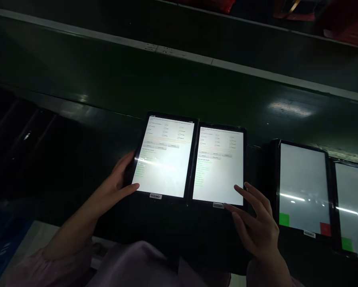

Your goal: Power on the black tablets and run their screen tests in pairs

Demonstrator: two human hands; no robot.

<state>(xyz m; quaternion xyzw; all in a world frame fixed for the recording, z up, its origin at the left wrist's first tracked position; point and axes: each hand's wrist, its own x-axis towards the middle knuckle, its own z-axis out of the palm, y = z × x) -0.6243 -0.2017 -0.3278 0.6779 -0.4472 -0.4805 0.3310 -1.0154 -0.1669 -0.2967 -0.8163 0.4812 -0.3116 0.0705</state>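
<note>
Two tablets lie side by side in front of me, their bright screens showing check boxes, grey buttons and lines of green text. At the left tablet, my left hand grips the lower left edge. Its thumb rests on the front corner, while the other fingers are partly hidden beside and behind the edge. My right hand is at the lower right corner of the right tablet. Its fingers are spread, and one fingertip is by the barcode label on the bottom edge. Nothing is held in that hand.
Farther right lie a third tablet and a fourth tablet, with pale screens and coloured corner squares. A dark green work surface stretches behind, crossed by a light strip. Red items sit at the top right.
</note>
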